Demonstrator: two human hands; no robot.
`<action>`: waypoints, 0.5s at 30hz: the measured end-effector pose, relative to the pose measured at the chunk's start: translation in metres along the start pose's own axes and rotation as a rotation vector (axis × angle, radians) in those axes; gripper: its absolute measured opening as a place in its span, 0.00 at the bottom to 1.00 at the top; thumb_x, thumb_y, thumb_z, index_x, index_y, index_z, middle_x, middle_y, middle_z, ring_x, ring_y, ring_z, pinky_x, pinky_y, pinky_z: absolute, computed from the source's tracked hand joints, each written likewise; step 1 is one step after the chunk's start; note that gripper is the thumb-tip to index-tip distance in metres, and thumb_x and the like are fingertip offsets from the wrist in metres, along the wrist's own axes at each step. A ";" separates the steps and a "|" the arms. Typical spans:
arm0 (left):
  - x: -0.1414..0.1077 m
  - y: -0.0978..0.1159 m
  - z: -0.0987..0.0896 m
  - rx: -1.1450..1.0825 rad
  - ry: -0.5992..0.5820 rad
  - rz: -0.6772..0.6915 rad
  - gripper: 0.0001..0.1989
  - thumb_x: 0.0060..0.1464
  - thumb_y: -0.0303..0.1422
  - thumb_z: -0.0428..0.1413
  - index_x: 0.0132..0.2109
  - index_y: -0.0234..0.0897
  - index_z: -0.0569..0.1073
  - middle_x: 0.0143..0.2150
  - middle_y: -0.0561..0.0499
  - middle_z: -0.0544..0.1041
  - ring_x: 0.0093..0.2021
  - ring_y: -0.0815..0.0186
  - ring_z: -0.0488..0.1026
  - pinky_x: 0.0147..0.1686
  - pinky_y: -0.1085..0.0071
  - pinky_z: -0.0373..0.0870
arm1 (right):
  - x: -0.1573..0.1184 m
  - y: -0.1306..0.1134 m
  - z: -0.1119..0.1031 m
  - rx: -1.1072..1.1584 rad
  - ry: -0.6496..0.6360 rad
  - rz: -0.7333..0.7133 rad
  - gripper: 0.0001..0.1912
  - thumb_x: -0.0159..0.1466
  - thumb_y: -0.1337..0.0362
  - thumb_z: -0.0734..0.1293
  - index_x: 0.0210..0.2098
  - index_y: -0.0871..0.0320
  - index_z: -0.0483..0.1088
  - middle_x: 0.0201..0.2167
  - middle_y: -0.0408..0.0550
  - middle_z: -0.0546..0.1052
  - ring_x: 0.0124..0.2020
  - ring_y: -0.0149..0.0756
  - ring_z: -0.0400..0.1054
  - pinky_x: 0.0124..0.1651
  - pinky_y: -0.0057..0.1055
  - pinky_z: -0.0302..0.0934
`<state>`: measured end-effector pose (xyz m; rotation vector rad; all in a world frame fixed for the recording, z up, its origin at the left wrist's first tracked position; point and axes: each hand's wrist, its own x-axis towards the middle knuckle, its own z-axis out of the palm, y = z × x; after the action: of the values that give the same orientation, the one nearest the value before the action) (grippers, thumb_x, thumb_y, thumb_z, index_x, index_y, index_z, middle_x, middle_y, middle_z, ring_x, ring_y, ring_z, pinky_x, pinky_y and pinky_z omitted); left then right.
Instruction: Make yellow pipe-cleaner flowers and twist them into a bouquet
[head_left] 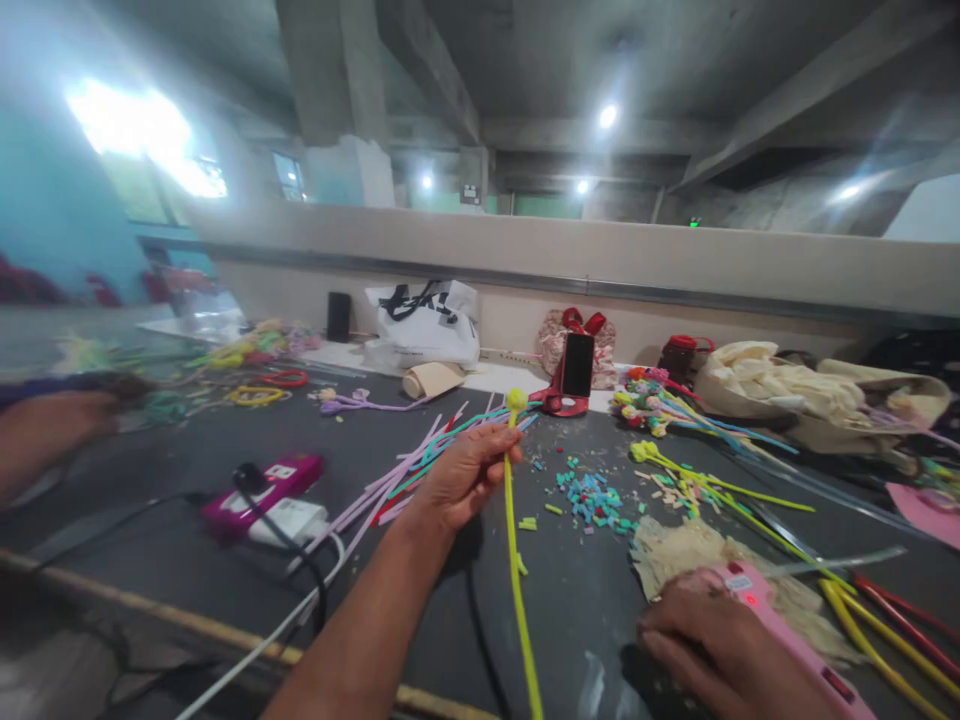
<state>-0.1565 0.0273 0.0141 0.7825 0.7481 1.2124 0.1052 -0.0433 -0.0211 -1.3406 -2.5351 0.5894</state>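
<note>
My left hand (476,470) is in the middle, thumb and fingers pinched round a thin yellow-green stem (515,560). A small yellow ball-shaped head (517,400) tops the stem just above my fingers, and the stem's lower end runs down out of view. At the lower right, my right hand (712,640) is curled against a pink handheld tool (787,630) with a small red light; my fingers partly hide its front. Under the tool lies a crumpled beige sheet (690,545). Short blue and green cut pieces (596,500) are scattered between my hands.
Left of my arm are lilac stems (397,475), a purple box (300,475) with a white plug, and cables. A phone (577,365), a white bag (427,325) and bundled flowers (645,400) stand farther back. Another person's blurred hand (52,440) is at the far left.
</note>
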 end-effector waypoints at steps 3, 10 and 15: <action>0.000 -0.003 0.004 0.032 -0.018 -0.021 0.04 0.45 0.29 0.57 0.29 0.32 0.70 0.18 0.58 0.69 0.10 0.83 0.57 0.06 0.89 0.48 | 0.007 0.001 0.004 0.006 0.093 -0.078 0.08 0.62 0.66 0.56 0.35 0.54 0.66 0.33 0.47 0.72 0.35 0.35 0.67 0.37 0.28 0.60; 0.000 -0.014 0.011 0.094 -0.069 -0.062 0.06 0.47 0.33 0.55 0.31 0.34 0.71 0.17 0.59 0.68 0.09 0.84 0.54 0.06 0.89 0.44 | 0.015 -0.009 -0.028 0.173 0.404 -0.062 0.08 0.58 0.70 0.59 0.34 0.55 0.68 0.32 0.46 0.69 0.34 0.34 0.65 0.34 0.28 0.60; -0.001 -0.013 0.013 0.133 -0.063 -0.088 0.06 0.47 0.33 0.55 0.30 0.34 0.70 0.17 0.60 0.67 0.09 0.84 0.53 0.06 0.89 0.46 | 0.001 -0.005 -0.073 0.373 0.488 -0.004 0.10 0.57 0.65 0.63 0.39 0.54 0.69 0.36 0.46 0.72 0.34 0.34 0.67 0.33 0.27 0.61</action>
<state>-0.1389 0.0221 0.0105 0.8842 0.8089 1.0623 0.1271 -0.0269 0.0467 -1.1693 -1.9271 0.6071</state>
